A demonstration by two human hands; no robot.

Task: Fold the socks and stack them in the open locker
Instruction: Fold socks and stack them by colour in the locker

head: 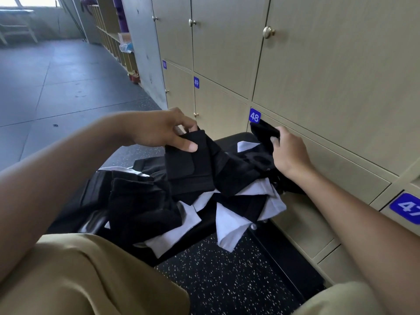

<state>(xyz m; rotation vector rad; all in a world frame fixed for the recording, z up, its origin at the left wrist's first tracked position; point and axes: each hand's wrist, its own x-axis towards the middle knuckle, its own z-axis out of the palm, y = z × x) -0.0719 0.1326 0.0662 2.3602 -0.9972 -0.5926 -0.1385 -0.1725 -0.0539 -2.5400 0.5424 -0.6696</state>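
**Both hands on one black sock, above the pile**

My left grip (163, 130) pinches the folded end of a black sock (204, 164), thumb on top and fingers curled behind the cloth; my right grip (288, 151) is closed round the other end of that dark fabric, bunched in the fingers just below the blue number plate 48 (254, 115); the sock runs between the two hands, lifted a little over the heap.

Under it lies the pile of socks (181, 201), black and white pieces mixed and overlapping, some folded flat, some crumpled; a thick black bundle (141, 201) sits at the near left of the pile; white pieces (229, 226) hang over the near right edge.

The pile rests on a low black counter (231, 137) that stands just beside the lockers (318, 76) on the right; the beige locker doors carry round knobs and blue plates, 49 (196, 82) farther off and 47 (406, 208) nearer; every door I can see here looks closed, so I cannot tell which locker is the open one.

My knees in tan trousers (91, 280) fill the near edge; between them the floor (227, 280) is dark with white speckles; grey floor stretches away to the far left.
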